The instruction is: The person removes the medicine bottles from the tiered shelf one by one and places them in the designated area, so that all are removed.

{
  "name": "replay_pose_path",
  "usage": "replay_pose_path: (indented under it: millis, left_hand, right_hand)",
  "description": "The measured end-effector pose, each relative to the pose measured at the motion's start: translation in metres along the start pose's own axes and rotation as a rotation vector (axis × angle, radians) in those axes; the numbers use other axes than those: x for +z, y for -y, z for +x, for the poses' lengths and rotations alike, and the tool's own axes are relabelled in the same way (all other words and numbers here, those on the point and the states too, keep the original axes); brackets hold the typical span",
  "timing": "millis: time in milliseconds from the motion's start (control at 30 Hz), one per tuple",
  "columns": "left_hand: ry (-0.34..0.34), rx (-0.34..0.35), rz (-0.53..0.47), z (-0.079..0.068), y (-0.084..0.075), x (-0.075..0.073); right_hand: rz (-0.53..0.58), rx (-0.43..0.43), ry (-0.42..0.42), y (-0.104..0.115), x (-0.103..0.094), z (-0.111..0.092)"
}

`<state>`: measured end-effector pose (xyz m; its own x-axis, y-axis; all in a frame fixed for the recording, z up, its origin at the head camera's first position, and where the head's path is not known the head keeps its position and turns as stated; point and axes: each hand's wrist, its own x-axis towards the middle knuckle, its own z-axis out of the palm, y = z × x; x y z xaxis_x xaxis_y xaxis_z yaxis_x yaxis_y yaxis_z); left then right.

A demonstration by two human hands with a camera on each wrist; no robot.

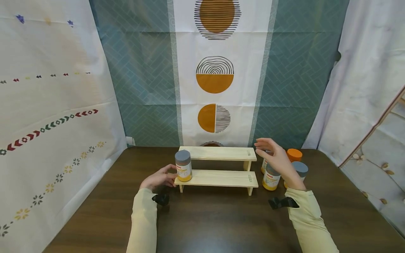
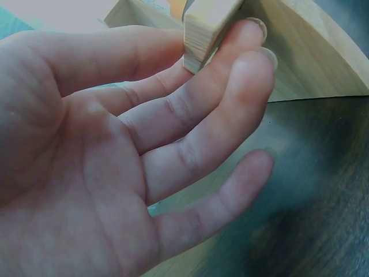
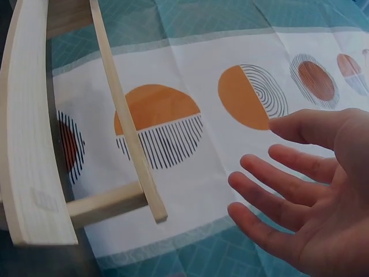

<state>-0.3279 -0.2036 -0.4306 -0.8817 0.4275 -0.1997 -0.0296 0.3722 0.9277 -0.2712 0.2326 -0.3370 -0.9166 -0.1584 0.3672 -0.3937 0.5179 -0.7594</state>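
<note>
A two-step wooden shelf stands on the table in the head view. On the left end of its lower step sits an upright jar with a grey lid and a yellow-and-white label. My left hand is at that same end; in the left wrist view its thumb and fingers pinch the corner of the wooden board. To the right of the shelf, my right hand is raised over several jars, its fingers spread and gently bent around nothing. In the right wrist view, that hand appears apart from the shelf.
Under and around my right hand stand a grey-lidded jar, another grey-lidded jar and an orange-lidded jar, with one more partly hidden behind the hand. Patterned cloth hangs behind the dark wooden table.
</note>
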Motion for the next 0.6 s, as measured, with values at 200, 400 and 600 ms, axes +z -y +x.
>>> replay_pose_path:
  millis: [200,400,600]
  left_hand:
    - [0.011,0.009,0.002,0.0,0.0,0.0]
    - [0.002,0.002,0.009,-0.002,-0.002,0.001]
    - [0.002,0.008,0.015,-0.003,-0.004,0.002]
  right_hand:
    - [-0.017,-0.022,0.009,0.01,0.013,0.007]
    - [-0.014,-0.031,0.012,0.015,0.028,0.012]
    - [0.002,-0.044,0.024,0.023,0.046,0.021]
